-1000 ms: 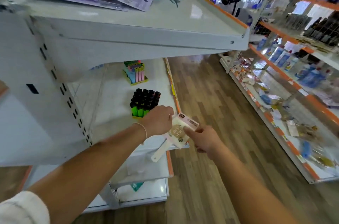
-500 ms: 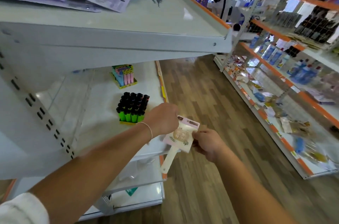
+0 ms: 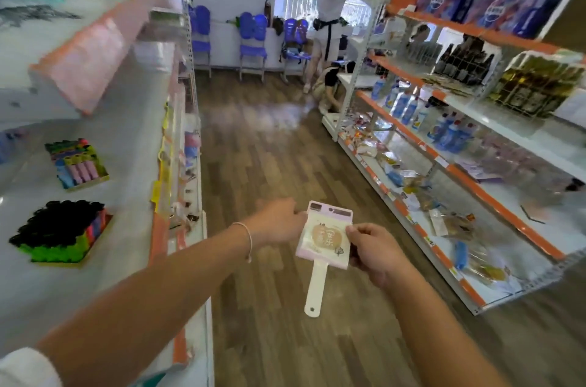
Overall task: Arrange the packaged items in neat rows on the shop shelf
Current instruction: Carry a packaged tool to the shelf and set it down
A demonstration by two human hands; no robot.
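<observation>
A pink-and-white packaged item with a long white handle (image 3: 323,237) hangs over the aisle floor, held between both hands. My left hand (image 3: 279,221) touches its upper left edge; my right hand (image 3: 371,247) pinches its right side. The white shop shelf (image 3: 133,164) lies to the left. On it stand a box of black-capped green markers (image 3: 60,233) and, further back, a box of pastel highlighters (image 3: 77,163).
A second shelving unit with orange edges (image 3: 469,183) runs along the right, holding blue bottles and loose packets. Wooden floor (image 3: 269,148) forms the aisle. Two people work at the far end near blue chairs (image 3: 252,41).
The view has swung right, away from the shelf and down the aisle. The packaged item has come off the shelf edge and is now over the floor, still in both hands.
</observation>
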